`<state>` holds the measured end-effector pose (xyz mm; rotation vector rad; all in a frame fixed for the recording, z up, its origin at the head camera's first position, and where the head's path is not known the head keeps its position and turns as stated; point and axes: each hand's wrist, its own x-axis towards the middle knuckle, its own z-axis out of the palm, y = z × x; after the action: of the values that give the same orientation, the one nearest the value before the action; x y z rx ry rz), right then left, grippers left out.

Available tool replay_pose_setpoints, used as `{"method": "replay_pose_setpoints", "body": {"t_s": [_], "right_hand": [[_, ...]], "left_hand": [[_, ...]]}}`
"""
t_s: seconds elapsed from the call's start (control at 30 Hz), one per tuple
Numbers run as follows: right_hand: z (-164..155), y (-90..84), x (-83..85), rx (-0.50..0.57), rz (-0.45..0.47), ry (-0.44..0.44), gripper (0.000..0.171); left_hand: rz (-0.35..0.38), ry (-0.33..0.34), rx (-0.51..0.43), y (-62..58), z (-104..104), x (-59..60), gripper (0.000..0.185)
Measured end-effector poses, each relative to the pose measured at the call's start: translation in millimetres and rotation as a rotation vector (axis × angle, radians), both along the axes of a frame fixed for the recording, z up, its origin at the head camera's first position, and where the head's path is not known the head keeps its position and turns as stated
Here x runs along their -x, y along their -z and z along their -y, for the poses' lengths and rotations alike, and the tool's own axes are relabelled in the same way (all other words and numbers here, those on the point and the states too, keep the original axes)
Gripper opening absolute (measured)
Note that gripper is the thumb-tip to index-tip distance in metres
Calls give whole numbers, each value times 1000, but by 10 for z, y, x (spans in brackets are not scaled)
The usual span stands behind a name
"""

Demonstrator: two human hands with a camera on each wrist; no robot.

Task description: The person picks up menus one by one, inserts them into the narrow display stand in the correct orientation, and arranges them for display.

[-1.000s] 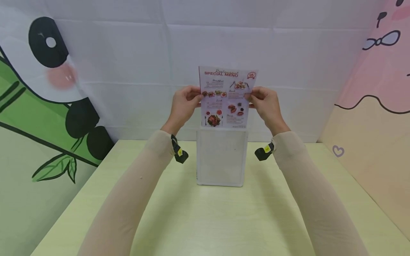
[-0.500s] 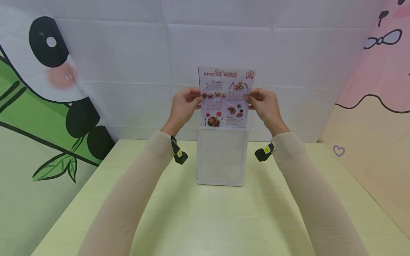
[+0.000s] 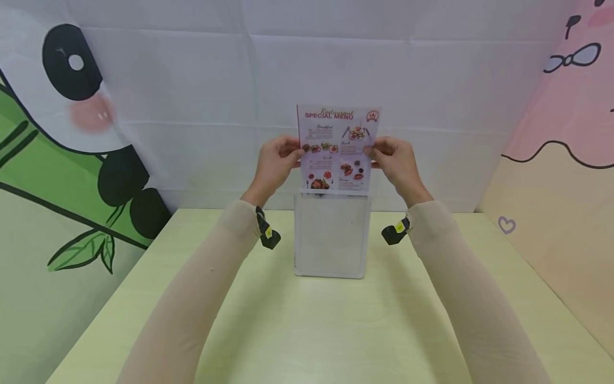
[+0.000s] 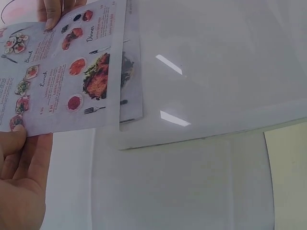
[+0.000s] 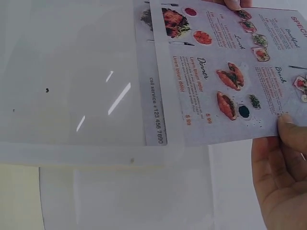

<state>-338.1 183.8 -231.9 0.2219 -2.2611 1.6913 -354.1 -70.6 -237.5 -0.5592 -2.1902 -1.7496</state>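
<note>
A printed restaurant menu sheet (image 3: 336,144) stands upright above a clear, white-edged display stand (image 3: 332,237). My left hand (image 3: 277,162) pinches the menu's left edge between thumb and fingers. On the opposite edge, my right hand (image 3: 395,162) pinches it at about the same height. The sheet's bottom strip is inside the stand's top opening; in the right wrist view the menu (image 5: 230,72) shows its lowest text line through the clear panel (image 5: 86,86). The left wrist view has the same strip behind the glossy panel (image 4: 216,62).
The stand rests on a pale wood-look table (image 3: 326,330). Behind it hangs a white creased backdrop (image 3: 192,80), with a green cartoon panel (image 3: 62,160) at left and a pink and peach one (image 3: 566,176) at right. Each wrist wears a small black camera (image 3: 270,234).
The menu has moved down slightly with both hands, and its lower edge now sits below the stand's top rim. The stand has stayed in place.
</note>
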Motion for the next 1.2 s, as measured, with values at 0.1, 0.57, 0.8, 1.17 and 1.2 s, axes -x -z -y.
{"method": "replay_pose_setpoints", "body": {"t_s": [0.1,0.57,0.8,1.17,1.2], "right_hand": [[-2,20,0,-4,3,-4,26],[-17,114,-16,10,3,-36,26],[-36,186,-17,19,-4,-50,30],[-63,276,-2,54,-16,-61,30],[-64,282,-3,57,-15,-62,29]], "left_hand": [[5,1,-3,21,5,-8,17],[17,14,6,151,25,21,18],[6,11,19,207,27,24,20],[22,31,24,276,25,19,22],[25,33,23,284,27,20,22]]}}
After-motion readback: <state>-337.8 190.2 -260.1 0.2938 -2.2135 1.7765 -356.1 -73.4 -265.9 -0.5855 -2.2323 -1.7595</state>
